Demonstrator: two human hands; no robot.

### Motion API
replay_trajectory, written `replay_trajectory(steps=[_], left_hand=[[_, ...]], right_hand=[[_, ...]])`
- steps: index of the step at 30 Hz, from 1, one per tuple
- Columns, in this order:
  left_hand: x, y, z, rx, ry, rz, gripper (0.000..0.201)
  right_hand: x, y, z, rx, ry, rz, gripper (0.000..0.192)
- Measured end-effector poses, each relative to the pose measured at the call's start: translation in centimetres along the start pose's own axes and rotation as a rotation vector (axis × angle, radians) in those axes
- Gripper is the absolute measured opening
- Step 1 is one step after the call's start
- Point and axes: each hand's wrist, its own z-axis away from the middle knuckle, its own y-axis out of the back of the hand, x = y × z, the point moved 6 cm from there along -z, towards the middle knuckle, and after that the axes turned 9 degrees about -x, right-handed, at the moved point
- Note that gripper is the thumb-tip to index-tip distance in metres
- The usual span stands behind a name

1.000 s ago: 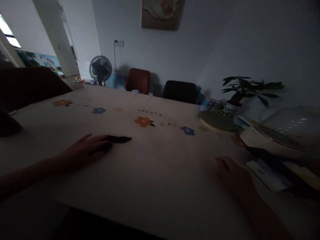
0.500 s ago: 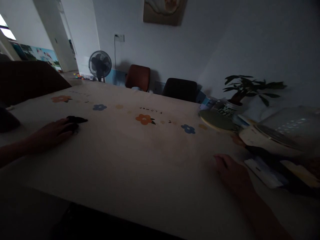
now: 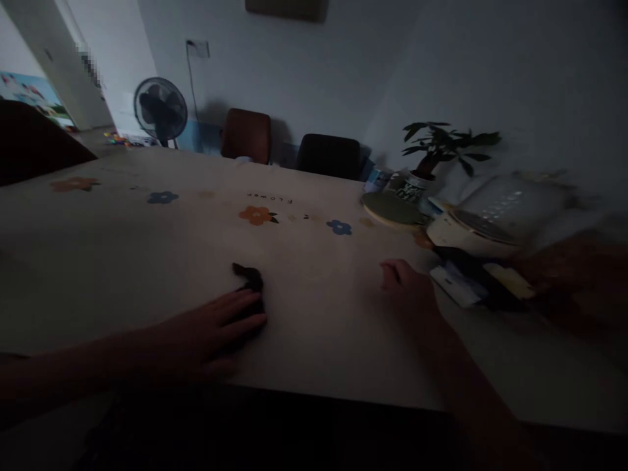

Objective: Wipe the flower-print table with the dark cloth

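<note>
My left hand [image 3: 223, 330] lies low over the table, its fingers stretched across a small crumpled black cloth [image 3: 251, 278]. One end of the cloth sticks out past the fingertips; the rest is hidden beneath them. On the right, my right hand [image 3: 409, 288] rests on the tabletop with its fingers curled in and nothing visible in them. Both hands are on the pale tablecloth [image 3: 314, 340], which has printed orange and blue flowers. Just right of my right hand lies a white flat box-like object [image 3: 454, 286].
Beyond that box are a dark bag-like item [image 3: 505, 294], a white lidded pot [image 3: 471, 235], a round green mat [image 3: 392, 208] and a potted plant [image 3: 417, 180]. Two chairs [image 3: 246, 136] and a fan [image 3: 161, 110] stand past the far edge. A blurred reddish-brown shape [image 3: 583, 281] is at right.
My left hand has swept right and nearer, bringing the black cloth from the table's left side to the middle. The view has shifted right and down. My right hand stays curled beside the white object.
</note>
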Motion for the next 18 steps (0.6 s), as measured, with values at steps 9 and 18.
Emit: replay_trajectory(steps=[9, 18], left_hand=[[14.3, -1.4, -18.1, 0.063, -0.571, -0.161, 0.051], [17.7, -2.8, -22.3, 0.134, -0.644, -0.162, 0.045]], right_hand=[[1.2, 3.7, 0.1, 0.229, -0.119, -0.105, 0.032], [3.9, 4.4, -0.1, 0.294, -0.238, -0.233, 0.025]])
